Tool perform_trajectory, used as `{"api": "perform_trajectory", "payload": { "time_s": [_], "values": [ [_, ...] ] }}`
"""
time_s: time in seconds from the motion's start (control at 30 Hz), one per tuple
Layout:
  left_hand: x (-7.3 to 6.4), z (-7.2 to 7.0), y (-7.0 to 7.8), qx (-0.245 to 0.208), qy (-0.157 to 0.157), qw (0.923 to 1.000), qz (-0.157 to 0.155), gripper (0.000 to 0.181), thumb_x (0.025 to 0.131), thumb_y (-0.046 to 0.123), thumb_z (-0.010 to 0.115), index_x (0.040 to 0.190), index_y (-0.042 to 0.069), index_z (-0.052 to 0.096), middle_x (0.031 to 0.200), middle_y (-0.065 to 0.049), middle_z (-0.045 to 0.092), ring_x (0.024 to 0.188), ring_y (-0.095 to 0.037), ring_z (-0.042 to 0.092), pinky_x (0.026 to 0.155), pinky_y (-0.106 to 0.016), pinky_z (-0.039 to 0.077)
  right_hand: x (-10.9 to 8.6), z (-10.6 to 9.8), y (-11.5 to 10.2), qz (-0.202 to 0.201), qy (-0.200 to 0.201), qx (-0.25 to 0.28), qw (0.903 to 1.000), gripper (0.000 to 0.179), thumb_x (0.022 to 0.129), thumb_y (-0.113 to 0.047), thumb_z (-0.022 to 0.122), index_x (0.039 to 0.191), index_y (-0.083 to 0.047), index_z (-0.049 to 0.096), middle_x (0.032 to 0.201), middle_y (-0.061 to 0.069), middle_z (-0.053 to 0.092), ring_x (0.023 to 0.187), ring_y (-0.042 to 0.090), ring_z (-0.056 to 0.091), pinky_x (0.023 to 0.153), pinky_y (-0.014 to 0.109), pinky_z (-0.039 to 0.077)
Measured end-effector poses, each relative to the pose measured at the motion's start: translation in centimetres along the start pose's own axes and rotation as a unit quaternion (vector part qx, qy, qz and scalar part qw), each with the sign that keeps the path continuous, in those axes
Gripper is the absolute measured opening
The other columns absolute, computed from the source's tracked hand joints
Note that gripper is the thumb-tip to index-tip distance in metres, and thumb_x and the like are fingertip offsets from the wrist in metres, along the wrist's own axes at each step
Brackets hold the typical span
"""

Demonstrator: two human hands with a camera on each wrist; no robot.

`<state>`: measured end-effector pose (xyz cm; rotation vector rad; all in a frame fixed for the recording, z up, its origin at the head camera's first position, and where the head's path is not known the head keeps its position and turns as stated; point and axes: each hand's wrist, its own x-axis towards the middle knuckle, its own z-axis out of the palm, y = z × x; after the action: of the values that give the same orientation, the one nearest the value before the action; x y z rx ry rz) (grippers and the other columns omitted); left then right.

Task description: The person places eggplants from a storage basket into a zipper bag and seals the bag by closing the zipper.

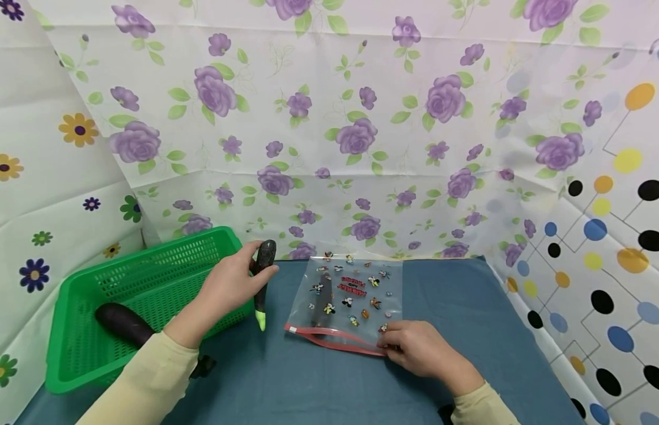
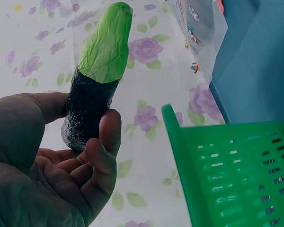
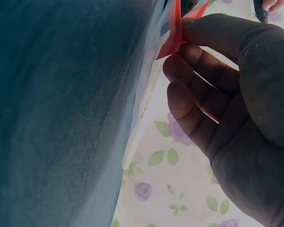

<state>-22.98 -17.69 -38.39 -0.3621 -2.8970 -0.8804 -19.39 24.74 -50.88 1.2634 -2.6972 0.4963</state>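
My left hand (image 1: 228,284) grips a slim dark eggplant (image 1: 266,255) with a bright green tip (image 1: 261,320), held beside the basket's right end. In the left wrist view, its black skin (image 2: 89,106) looks wrinkled and shiny, with thumb and fingers around the black end. My right hand (image 1: 419,348) pinches the right corner of a clear zip bag (image 1: 369,316) by its red zip edge (image 3: 174,33). The bag lies flat, printed with small cartoon figures, its mouth parted towards me. A long dark shape (image 1: 323,301) shows through the bag's left side.
A green mesh basket (image 1: 164,260) stands at the left, holding a thick dark purple eggplant (image 1: 124,324) partly hidden by my left forearm. Blue cloth (image 1: 287,383) covers the table. A flowered sheet (image 1: 318,147) hangs behind, with patterned sheets at both sides.
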Motion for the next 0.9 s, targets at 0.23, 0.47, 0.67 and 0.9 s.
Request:
{"api": "perform_trajectory", "payload": {
  "time_s": [0.23, 0.47, 0.67, 0.9],
  "values": [
    [-0.3, 0.8, 0.5, -0.006, -0.005, 1.0, -0.001, 0.076, 0.111, 0.041, 0.071, 0.167, 0.0, 0.041, 0.107, -0.015, 0.075, 0.064, -0.017, 0.063, 0.062, -0.042, 0.051, 0.0, 0.0, 0.0, -0.004, 0.002, -0.002, 1.0, 0.016, 0.096, -0.012, 0.089, 0.106, -0.024, 0.086, 0.1, -0.012, 0.071, 0.083, 0.004, 0.069, 0.07, 0.03, 0.059],
    [-0.5, 1.4, 0.6, -0.013, -0.009, 0.9999, -0.002, 0.077, 0.111, 0.041, 0.071, 0.168, 0.0, 0.041, 0.103, -0.012, 0.075, 0.066, -0.016, 0.064, 0.063, -0.043, 0.051, -0.1, 0.0, 0.0, -0.005, 0.006, -0.001, 1.0, 0.016, 0.096, -0.011, 0.089, 0.106, -0.024, 0.086, 0.1, -0.012, 0.071, 0.084, 0.004, 0.069, 0.07, 0.03, 0.059],
    [-0.7, 1.9, 0.8, -0.016, -0.019, 0.9997, -0.004, 0.078, 0.111, 0.042, 0.071, 0.169, 0.001, 0.039, 0.101, -0.012, 0.075, 0.065, -0.018, 0.063, 0.063, -0.043, 0.049, 0.0, 0.0, 0.0, -0.001, 0.003, 0.0, 1.0, 0.016, 0.097, -0.012, 0.089, 0.106, -0.024, 0.086, 0.099, -0.012, 0.071, 0.083, 0.005, 0.069, 0.07, 0.03, 0.059],
    [-1.0, 3.0, 0.9, -0.016, -0.036, 0.9992, -0.007, 0.078, 0.111, 0.043, 0.071, 0.169, 0.002, 0.039, 0.086, -0.007, 0.069, 0.06, -0.018, 0.06, 0.061, -0.042, 0.048, 0.0, -0.1, -0.1, 0.0, 0.004, 0.001, 1.0, 0.016, 0.096, -0.012, 0.089, 0.106, -0.024, 0.086, 0.099, -0.012, 0.071, 0.081, 0.004, 0.068, 0.069, 0.029, 0.058]
  ]
}}
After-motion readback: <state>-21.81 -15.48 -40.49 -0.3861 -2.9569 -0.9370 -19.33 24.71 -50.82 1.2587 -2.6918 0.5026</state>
